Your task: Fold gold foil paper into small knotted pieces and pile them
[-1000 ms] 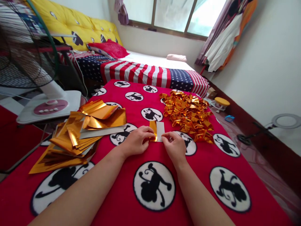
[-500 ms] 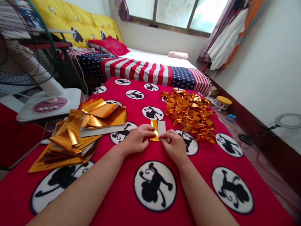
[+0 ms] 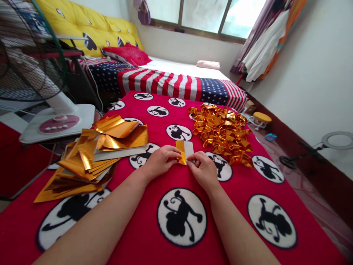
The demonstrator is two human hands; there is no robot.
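A small sheet of gold foil paper lies on the red cloth in front of me, its left part shiny gold and its right part pale grey. My left hand has its fingers curled and closed on the sheet's near left edge. At the near right corner, my right hand pinches the same sheet between thumb and forefinger. To the left is a loose stack of larger gold foil sheets, some showing grey backs. A heap of folded gold foil pieces sits on the right.
A red cloth with black figures in white circles covers the table. An electric fan stands close by at the left. Beyond the table is a bed; a yellow stool and a ring-topped stand are at the right.
Both hands stay at the same place on the sheet. The fingers of my left hand have shifted slightly, and the gold part now looks creased near them.
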